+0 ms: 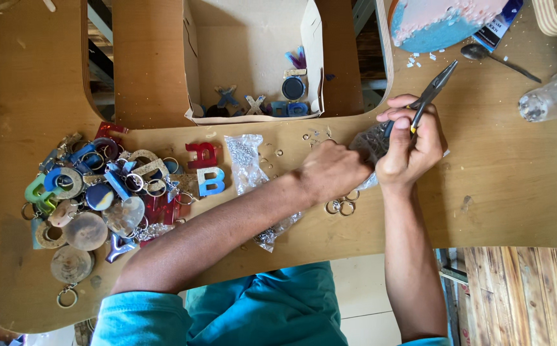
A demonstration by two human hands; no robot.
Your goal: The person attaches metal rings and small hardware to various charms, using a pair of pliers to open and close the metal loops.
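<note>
My right hand [410, 144] grips black pliers [433, 90] with yellow-and-blue handles, their tips pointing up and to the right. My left hand [330, 170] is closed beside it, fingers reaching into a small clear plastic bag [369, 142] that both hands touch. Loose metal rings [340, 205] lie on the wooden table [496, 192] just under my left wrist. More small rings [310, 136] are scattered above my left hand.
A pile of resin keychains [96, 198] sits at the left, with a red letter [201, 155] and a blue letter [210, 181] beside it. Another clear bag of chains [245, 160] lies mid-table. A cardboard box [253, 57] holds more pieces. A round pink-and-blue piece [435, 22], spoon [499, 59] and glass [554, 97] occupy the top right.
</note>
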